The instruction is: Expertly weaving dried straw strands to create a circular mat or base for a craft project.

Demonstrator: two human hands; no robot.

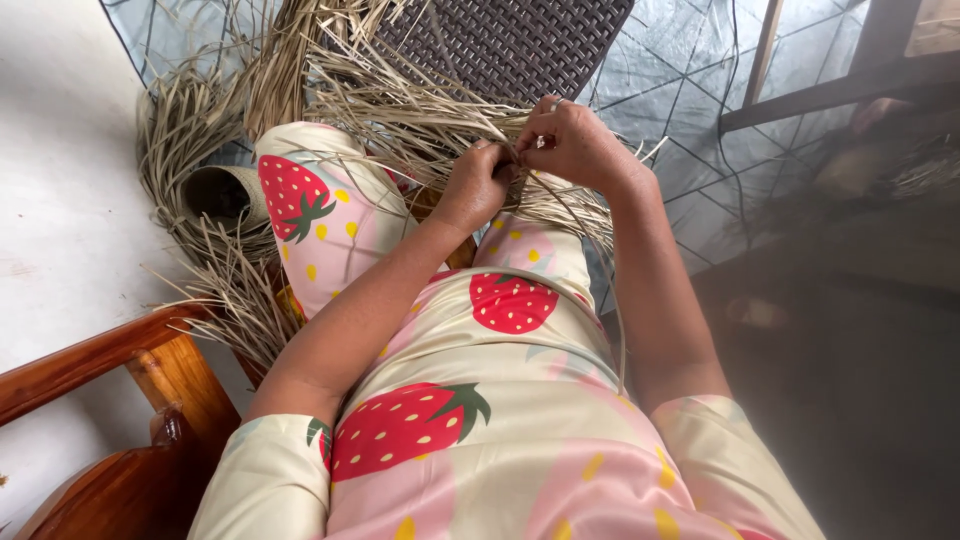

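I sit with my knees up, in a cream garment printed with red strawberries. My left hand and my right hand meet above my knees, both pinching thin dry straw strands. The fingers of the two hands touch at the same spot in the bundle. A long heap of the same pale straw fans out over my lap toward the left. One thin strand hangs down beside my right forearm.
A dark woven plastic chair stands just beyond my knees. A coiled straw piece with a round opening lies on the floor at left. A wooden armrest is at lower left. Tiled floor and dark wooden furniture fill the right.
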